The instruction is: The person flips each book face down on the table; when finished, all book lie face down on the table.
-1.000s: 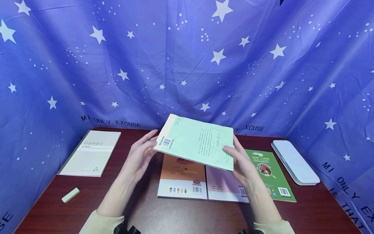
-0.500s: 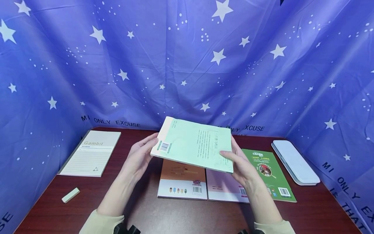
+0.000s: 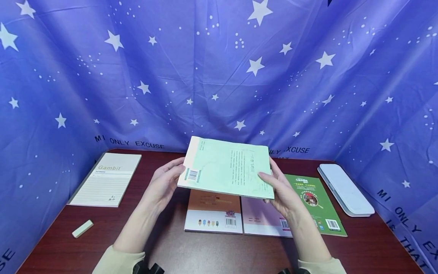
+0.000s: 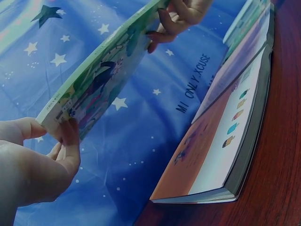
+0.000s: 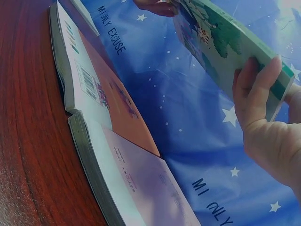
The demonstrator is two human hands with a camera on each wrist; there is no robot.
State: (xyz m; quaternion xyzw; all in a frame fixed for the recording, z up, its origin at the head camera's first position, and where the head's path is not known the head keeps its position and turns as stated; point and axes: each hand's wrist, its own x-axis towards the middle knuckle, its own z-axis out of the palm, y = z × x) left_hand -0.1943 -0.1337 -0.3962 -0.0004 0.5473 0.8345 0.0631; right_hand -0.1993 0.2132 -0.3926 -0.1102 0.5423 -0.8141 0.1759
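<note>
A light green book (image 3: 219, 165) is held up above the table, its back cover with a barcode facing the head camera. My left hand (image 3: 164, 182) pinches its left edge, thumb on top and fingers beneath. The right hand (image 3: 282, 188) grips the right edge, its thumb lying on the cover. In the left wrist view the underside of the green book (image 4: 103, 75) shows a colourful picture. Below it lie an orange-and-white book (image 3: 212, 213) and a pink-and-white book (image 3: 261, 219), both partly hidden. A green book with a round picture (image 3: 313, 201) lies beside the right forearm.
A Gambit notebook (image 3: 106, 180) lies at the table's left, with a small whitish block (image 3: 83, 229) in front of it. At the far right rests a white case (image 3: 346, 190). A blue star-printed curtain (image 3: 219, 76) surrounds the dark red table (image 3: 191, 253).
The left hand's spread fingers have closed onto the book's left edge. The light green book has shifted slightly left and levelled a little. Everything on the table stays in place.
</note>
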